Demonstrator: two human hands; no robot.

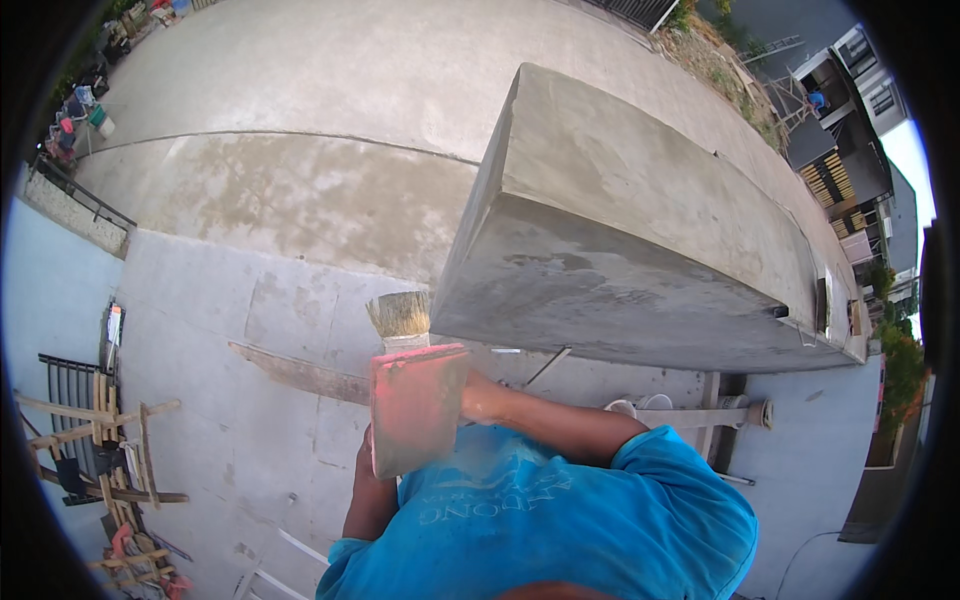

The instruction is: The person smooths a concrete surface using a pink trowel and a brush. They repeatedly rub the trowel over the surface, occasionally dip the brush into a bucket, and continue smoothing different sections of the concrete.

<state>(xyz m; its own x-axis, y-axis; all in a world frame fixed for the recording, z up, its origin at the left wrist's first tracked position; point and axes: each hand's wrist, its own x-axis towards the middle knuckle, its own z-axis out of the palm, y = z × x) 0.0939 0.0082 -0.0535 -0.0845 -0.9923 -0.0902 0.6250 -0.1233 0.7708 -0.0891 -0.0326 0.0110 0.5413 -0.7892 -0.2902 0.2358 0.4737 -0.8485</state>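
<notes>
Partly hidden right hand, blurred red float, half-covered brush

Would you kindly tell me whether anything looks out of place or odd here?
Mostly the floor: brownish, damp-looking patches spread unevenly beyond the red board, though I cannot tell whether something spilled. At far left, wooden pieces cross at untidy angles.

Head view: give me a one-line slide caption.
Right hand partly hidden behind a red board, a brush showing above it, with a grey concrete block beyond.
</notes>
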